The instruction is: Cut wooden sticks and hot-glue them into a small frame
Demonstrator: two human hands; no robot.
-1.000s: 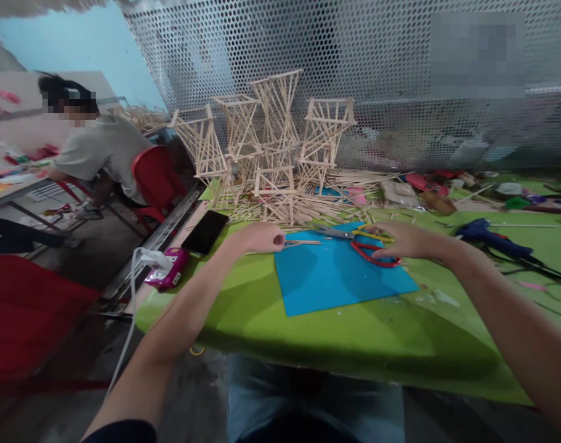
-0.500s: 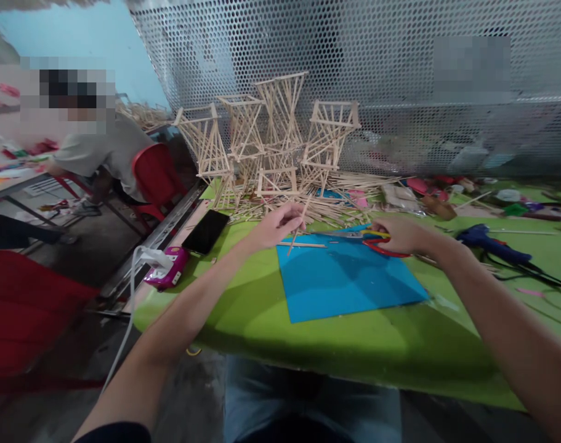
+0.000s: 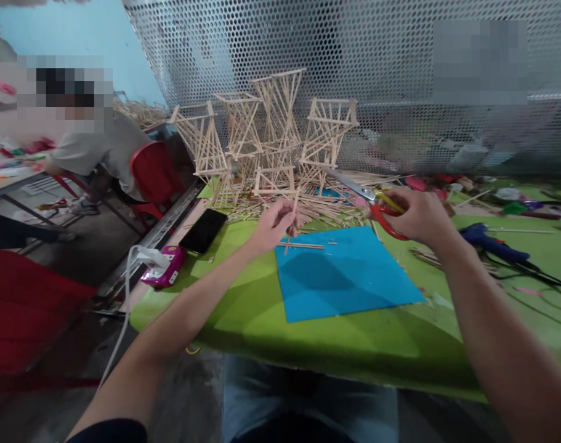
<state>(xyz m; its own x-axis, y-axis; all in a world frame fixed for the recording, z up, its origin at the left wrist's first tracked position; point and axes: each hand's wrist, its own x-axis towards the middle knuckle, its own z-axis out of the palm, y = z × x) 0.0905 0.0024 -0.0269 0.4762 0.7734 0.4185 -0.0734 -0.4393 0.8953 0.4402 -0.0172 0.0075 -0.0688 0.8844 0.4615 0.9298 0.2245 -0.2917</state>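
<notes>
Between the fingers of my left hand (image 3: 275, 226) is a thin wooden stick (image 3: 287, 245), tilted over the far left part of a blue sheet (image 3: 349, 277). My right hand (image 3: 419, 214) grips scissors (image 3: 367, 195) with red and yellow handles, raised above the sheet's far right corner. Their blades point left toward the stick structures and look closed. Short cut sticks (image 3: 303, 245) lie on the sheet near my left hand. Beyond both hands, several open-frame towers of sticks (image 3: 280, 111) stand over a loose pile of sticks (image 3: 335, 212).
The green-covered table (image 3: 243, 307) also bears a black phone (image 3: 203, 231), a purple power socket (image 3: 164, 267) with a white cable, and a blue glue gun (image 3: 492, 243). A perforated metal panel (image 3: 391, 74) rises behind. At left a person (image 3: 104, 138) sits on a red chair (image 3: 155, 175).
My right hand has lifted the scissors up and away from the blue sheet, and the blades have left the stick area beside my left hand. The left hand has barely moved.
</notes>
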